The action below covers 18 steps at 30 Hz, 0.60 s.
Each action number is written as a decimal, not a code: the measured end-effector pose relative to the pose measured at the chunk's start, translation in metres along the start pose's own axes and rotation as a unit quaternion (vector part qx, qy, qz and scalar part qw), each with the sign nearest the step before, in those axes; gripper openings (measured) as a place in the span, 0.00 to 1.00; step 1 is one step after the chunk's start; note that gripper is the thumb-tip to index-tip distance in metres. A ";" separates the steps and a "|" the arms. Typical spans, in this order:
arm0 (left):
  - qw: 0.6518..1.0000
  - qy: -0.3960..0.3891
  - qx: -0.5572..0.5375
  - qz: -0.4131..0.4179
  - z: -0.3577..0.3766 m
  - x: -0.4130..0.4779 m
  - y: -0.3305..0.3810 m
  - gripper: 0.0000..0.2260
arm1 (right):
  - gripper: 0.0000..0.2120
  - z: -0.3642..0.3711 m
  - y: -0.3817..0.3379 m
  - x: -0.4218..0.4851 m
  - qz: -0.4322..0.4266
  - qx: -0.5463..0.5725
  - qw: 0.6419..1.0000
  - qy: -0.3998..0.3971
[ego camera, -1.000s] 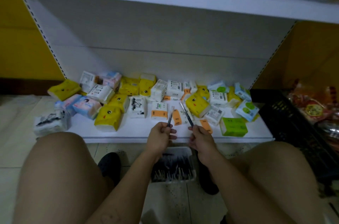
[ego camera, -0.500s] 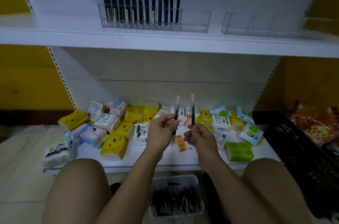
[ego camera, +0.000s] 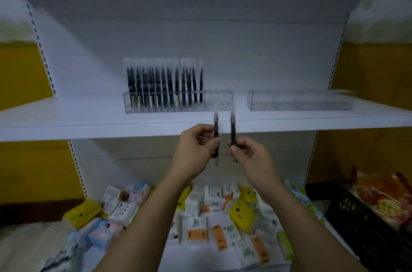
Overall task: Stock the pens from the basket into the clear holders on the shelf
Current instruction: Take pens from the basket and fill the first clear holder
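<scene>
My left hand [ego camera: 196, 147] pinches an upright black pen [ego camera: 216, 124] with a clear cap. My right hand [ego camera: 249, 155] pinches a second upright pen [ego camera: 233, 124] just beside it. Both pens stand in front of the white shelf's edge [ego camera: 111, 126], below the right end of the left clear holder [ego camera: 218, 100]. That holder has a row of several black pens [ego camera: 165, 86] standing in its left and middle slots. A second clear holder [ego camera: 298, 100] sits to the right with no pens in it. The basket is out of view.
Tissue packs [ego camera: 223, 218] in yellow, white and orange cover the lower shelf under my forearms. A black crate [ego camera: 367, 222] with snack bags stands at the lower right. Yellow wall panels flank the shelf unit.
Both hands have risen with their pens from just over the basket and lower shelf up to the upper shelf's edge. The view tilted up, so the basket dropped out of sight.
</scene>
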State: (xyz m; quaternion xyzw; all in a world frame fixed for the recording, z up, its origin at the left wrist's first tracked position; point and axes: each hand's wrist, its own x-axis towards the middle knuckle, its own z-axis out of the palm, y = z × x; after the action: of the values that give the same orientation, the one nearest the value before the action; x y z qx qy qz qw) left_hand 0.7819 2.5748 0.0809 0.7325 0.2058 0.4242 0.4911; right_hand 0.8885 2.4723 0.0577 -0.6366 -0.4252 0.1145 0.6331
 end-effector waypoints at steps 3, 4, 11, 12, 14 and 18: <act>0.999 0.000 0.023 0.024 -0.003 0.015 0.023 0.09 | 0.06 -0.007 -0.026 0.019 -0.042 0.005 0.999 -0.001; 0.999 0.003 0.032 0.032 -0.005 0.019 0.029 0.10 | 0.06 -0.008 -0.033 0.025 -0.052 0.004 0.999 -0.006; 0.991 0.013 0.101 0.088 -0.022 0.051 0.058 0.34 | 0.18 -0.010 -0.065 0.070 -0.074 -0.068 0.994 -0.033; 0.990 0.013 0.108 0.095 -0.025 0.057 0.061 0.37 | 0.25 -0.010 -0.071 0.077 -0.077 -0.075 0.993 -0.041; 0.989 -0.001 0.115 0.093 -0.029 0.061 0.065 0.41 | 0.43 -0.010 -0.077 0.081 -0.082 -0.108 0.989 -0.052; 0.985 -0.009 0.125 0.117 -0.038 0.082 0.075 0.40 | 0.52 -0.012 -0.089 0.102 -0.117 -0.149 0.981 -0.050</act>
State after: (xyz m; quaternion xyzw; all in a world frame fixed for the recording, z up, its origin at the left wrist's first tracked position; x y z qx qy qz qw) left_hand 0.7876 2.6220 0.1887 0.8110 0.1657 0.4428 0.3447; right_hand 0.9240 2.5190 0.1802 -0.6634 -0.5401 0.0063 0.5178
